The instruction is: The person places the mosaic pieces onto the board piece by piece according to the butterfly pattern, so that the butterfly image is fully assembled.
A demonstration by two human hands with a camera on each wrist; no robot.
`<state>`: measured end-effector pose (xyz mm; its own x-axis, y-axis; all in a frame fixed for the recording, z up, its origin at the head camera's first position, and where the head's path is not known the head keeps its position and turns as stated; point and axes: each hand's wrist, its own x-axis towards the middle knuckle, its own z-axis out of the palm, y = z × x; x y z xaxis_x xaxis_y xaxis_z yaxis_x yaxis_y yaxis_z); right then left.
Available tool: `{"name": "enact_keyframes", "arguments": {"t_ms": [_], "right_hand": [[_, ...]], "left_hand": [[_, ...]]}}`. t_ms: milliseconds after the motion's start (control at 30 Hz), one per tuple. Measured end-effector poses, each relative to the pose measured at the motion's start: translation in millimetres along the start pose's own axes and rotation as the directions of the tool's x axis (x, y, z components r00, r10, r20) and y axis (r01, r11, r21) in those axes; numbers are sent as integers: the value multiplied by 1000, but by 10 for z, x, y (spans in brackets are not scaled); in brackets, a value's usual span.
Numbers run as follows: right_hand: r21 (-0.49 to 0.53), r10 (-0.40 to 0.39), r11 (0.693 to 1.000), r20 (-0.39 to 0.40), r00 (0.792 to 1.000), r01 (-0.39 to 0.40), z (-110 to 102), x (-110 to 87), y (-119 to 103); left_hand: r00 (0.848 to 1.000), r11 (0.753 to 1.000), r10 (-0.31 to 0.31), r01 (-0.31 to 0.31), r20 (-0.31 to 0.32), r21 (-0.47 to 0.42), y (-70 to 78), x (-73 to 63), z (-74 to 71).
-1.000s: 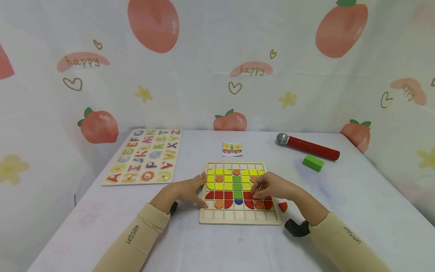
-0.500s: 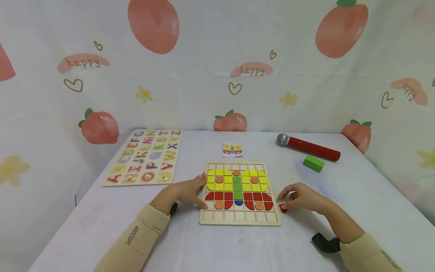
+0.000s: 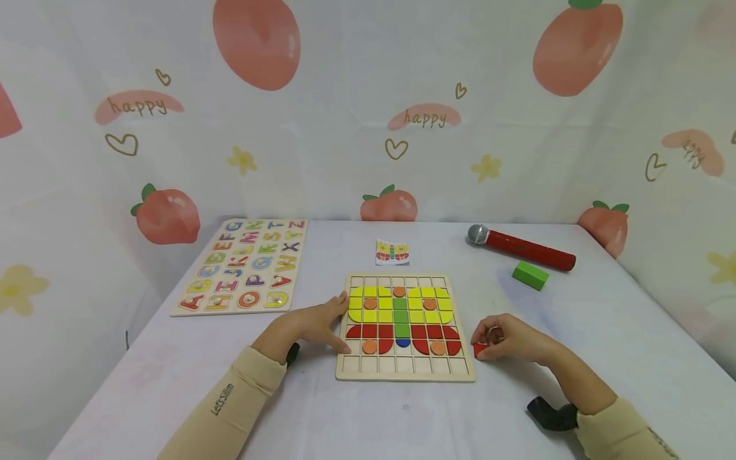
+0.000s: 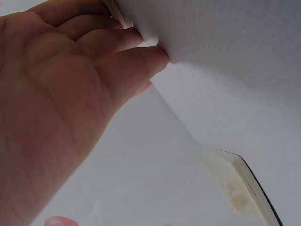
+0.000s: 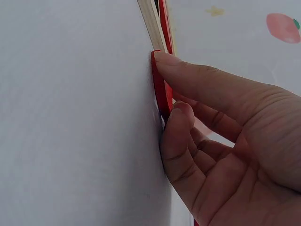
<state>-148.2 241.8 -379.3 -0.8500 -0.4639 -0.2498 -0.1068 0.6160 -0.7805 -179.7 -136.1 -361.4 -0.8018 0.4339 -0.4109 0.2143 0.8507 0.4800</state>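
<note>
In the head view a wooden grid board (image 3: 406, 374) holds a butterfly made of yellow, red, orange, green and blue pieces. My left hand (image 3: 315, 324) rests at the board's left edge, thumb and fingers spread apart; the left wrist view shows its fingertips touching the tabletop. Just right of the board, my right hand (image 3: 508, 338) pinches a small red puzzle piece (image 3: 480, 349) low on the table. Seen from the right wrist, the thumb lies on one end of the red piece and the curled fingers are at its other end, beside the board's edge.
A butterfly picture card (image 3: 393, 252) lies behind the board. At the left is an alphabet puzzle board (image 3: 241, 268). A red microphone (image 3: 523, 248) and a green block (image 3: 530, 275) lie at the back right. A patterned cloth (image 3: 322, 160) hangs behind the table.
My right hand has left the board's red lower right wing, moved right and taken hold of the loose red piece. The left hand stays at the board's left edge.
</note>
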Motion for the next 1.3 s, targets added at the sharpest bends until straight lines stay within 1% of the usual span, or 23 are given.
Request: {"name": "enact_keyframes", "arguments": {"t_ms": [167, 333, 433, 567, 700, 833, 1067, 1167, 1300], "right_hand": [[-18, -12, 1000, 5, 1000, 12, 4, 6, 5], [-56, -9, 998, 31, 999, 10, -27, 32, -27], [-41, -11, 999, 44, 999, 13, -49, 69, -63], [13, -14, 1000, 61, 998, 13, -40, 155, -167], [53, -11, 999, 84, 996, 7, 30, 300, -336], [82, -8, 997, 106, 994, 0, 149, 493, -539], [152, -74, 987, 159, 984, 50, 413, 842, -861], [180, -80, 983, 185, 979, 46, 523, 961, -991], [181, -66, 983, 223, 973, 26, 657, 1094, -1117]], "left_hand": [[1000, 1000, 1, -1, 6, -4, 1, -10, 1], [1000, 1000, 2, -1, 6, -5, -1, -11, 4], [1000, 1000, 2, -2, 9, -6, -1, -6, 6], [1000, 1000, 2, -2, 12, -1, -1, 9, 15], [1000, 1000, -1, 1, 11, 7, -2, 18, 16], [1000, 1000, -3, 3, 8, 4, -1, 12, 4], [1000, 1000, -2, 2, 9, 6, -5, 3, -10], [1000, 1000, 3, -3, 9, 15, -11, 2, -13], [1000, 1000, 9, -9, 15, 17, -16, -9, -25]]}}
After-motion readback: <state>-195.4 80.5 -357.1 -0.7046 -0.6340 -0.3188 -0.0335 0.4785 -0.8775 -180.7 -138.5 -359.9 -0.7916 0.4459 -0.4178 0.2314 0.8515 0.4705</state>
